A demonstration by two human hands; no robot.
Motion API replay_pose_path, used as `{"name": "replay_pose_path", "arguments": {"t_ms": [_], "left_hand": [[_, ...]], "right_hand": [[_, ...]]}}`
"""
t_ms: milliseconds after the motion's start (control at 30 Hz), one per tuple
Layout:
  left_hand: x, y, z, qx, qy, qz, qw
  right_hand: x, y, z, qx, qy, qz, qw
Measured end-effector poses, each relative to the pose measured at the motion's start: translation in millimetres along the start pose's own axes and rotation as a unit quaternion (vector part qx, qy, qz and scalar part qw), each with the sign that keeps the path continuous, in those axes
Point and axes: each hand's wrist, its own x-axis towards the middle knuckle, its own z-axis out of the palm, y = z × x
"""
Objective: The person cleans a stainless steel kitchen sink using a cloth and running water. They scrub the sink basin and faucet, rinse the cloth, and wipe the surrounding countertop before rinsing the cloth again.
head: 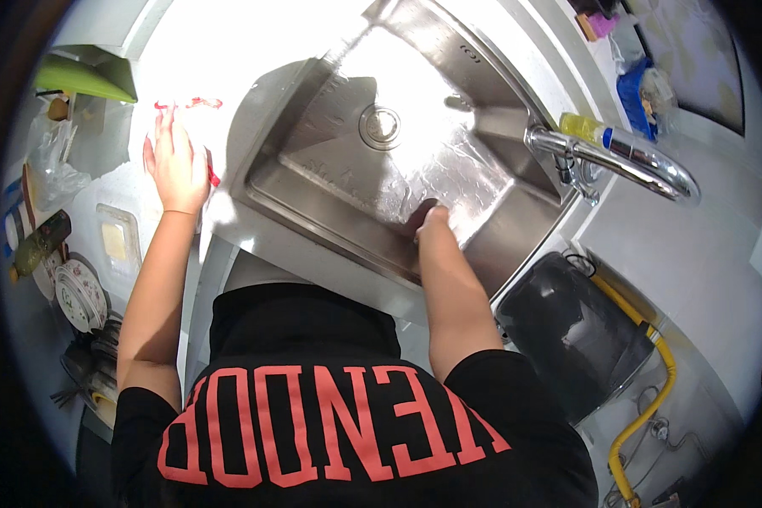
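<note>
My left hand (176, 166) lies palm down with its fingers extended on the white counter, over something with red edges (213, 177) that it mostly hides. Small red pieces (204, 102) show just beyond its fingertips. Inside the stainless steel sink (330, 159), my right hand (433, 223) is low at the near right part of the basin, its fingers largely hidden. A dark shape beside them may be a held thing or shadow; I cannot tell. The round drain (380, 127) sits farther off in the wet basin, under bright glare.
A chrome faucet (616, 162) rises at the sink's right, beside a yellow bottle (581, 127). Nearer on the right are a dark bin (571, 333) and a yellow hose (657, 374). Plates (79, 295), a bottle (41, 244), a plastic bag (60, 162) and a lidded container (115, 241) line the left side.
</note>
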Motion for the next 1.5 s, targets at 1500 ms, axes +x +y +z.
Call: {"name": "replay_pose_path", "arguments": {"t_ms": [1500], "left_hand": [[-4.2,-3.0,-2.8,0.003,-0.006,-0.035,0.999]], "right_hand": [[-137.3,32.3,121.1,-0.577,0.011,-0.341,0.742]]}}
